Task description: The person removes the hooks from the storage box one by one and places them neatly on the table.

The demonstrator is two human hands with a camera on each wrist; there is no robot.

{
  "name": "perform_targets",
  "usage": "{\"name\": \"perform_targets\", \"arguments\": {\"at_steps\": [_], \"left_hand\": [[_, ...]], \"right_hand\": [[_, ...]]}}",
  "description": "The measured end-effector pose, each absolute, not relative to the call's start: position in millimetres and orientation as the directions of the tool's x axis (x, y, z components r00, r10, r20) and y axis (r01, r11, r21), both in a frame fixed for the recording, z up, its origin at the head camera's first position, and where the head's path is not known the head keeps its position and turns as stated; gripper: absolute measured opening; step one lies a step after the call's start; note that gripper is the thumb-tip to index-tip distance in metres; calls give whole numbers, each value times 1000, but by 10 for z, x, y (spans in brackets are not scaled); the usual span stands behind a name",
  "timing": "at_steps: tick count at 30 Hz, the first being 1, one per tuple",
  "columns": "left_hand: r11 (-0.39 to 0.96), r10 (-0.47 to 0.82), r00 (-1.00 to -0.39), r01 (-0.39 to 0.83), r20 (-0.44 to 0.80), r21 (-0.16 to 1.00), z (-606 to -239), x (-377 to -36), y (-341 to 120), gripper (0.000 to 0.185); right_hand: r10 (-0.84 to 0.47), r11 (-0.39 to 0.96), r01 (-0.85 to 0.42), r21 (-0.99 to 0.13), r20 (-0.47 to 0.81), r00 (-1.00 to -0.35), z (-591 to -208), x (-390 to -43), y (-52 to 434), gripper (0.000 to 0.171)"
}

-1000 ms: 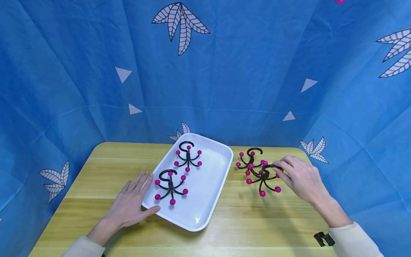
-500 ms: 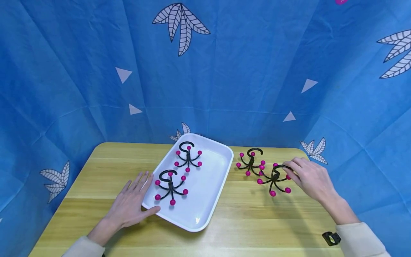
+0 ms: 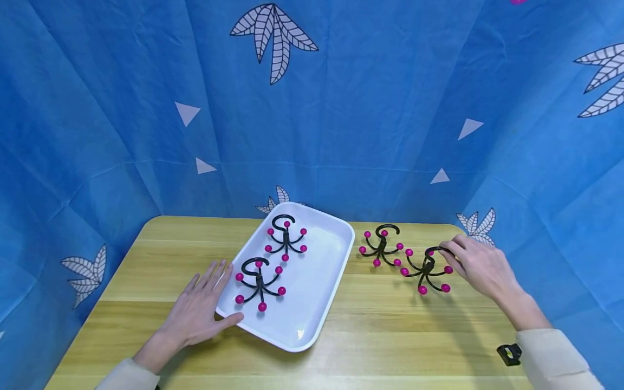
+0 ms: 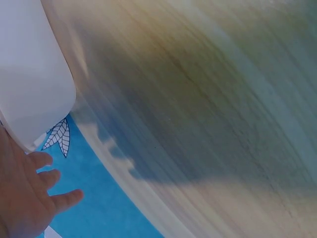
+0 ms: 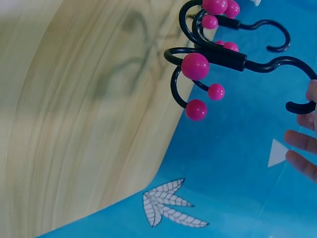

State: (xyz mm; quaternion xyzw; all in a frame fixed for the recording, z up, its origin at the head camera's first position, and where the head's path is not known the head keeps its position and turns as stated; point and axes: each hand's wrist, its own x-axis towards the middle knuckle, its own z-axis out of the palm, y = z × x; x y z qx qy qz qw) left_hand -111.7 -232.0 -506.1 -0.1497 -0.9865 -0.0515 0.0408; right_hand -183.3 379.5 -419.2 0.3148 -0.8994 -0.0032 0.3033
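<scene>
Pinched by its hook in the right hand [image 3: 481,268] — black metal-look hanger with pink ball tips [image 3: 428,266], below and left of the grip, stem near upright, above the wooden table [image 3: 385,336], right of the white rectangular tray [image 3: 312,303] — farther off, straight-fingered against the tray, left hand [image 3: 200,309].

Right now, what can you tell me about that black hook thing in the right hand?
The black hook rack looks glossy, perhaps plastic or coated metal: a curved top hook, a thick stem, and curled arms tipped with pink balls. It hangs hook uppermost, seemingly off the table, pinched by the right hand, beside a similar rack.
</scene>
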Motion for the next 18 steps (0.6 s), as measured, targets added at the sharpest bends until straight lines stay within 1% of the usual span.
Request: {"name": "perform_targets", "arguments": {"at_steps": [2, 4, 5, 8, 10, 11, 14, 15, 18], "left_hand": [[950, 291, -952, 299, 96, 88, -5063, -1116, -2322, 112], [951, 290, -952, 298, 96, 87, -5064, -1116, -2323, 112], [951, 290, -952, 298, 96, 87, -5065, -1116, -2323, 112], [950, 291, -952, 299, 100, 87, -5067, -1116, -2323, 112], [950, 292, -951, 301, 104, 86, -5069, -1116, -2324, 112], [950, 293, -950, 302, 105, 85, -5070, -1116, -2324, 112], [949, 296, -949, 305, 108, 79, -5074, -1118, -2327, 112], [949, 296, -949, 305, 109, 78, -5076, -1118, -2327, 112], [949, 298, -948, 307, 109, 76, -5080, -1118, -2326, 113]], "right_hand": [[-563, 808, -557, 193, 534, -631, -4193, -1850, 3832, 29], [-558, 812, -552, 190, 528, -640, -4194, -1870, 3867, 20], [-556, 814, -549, 189, 527, -643, -4194, -1883, 3884, 23], [-558, 815, -545, 198, 521, -645, -4196, -1926, 3929, 43], [-561, 815, -542, 206, 516, -647, -4197, -1955, 3955, 45], [-561, 816, -540, 208, 511, -651, -4198, -1967, 3965, 41], [-558, 821, -532, 207, 491, -669, -4200, -2003, 3989, 11], [-555, 824, -529, 205, 483, -677, -4201, -2015, 3995, 11], [-548, 832, -517, 204, 456, -701, -4208, -2056, 4018, 16]]}}
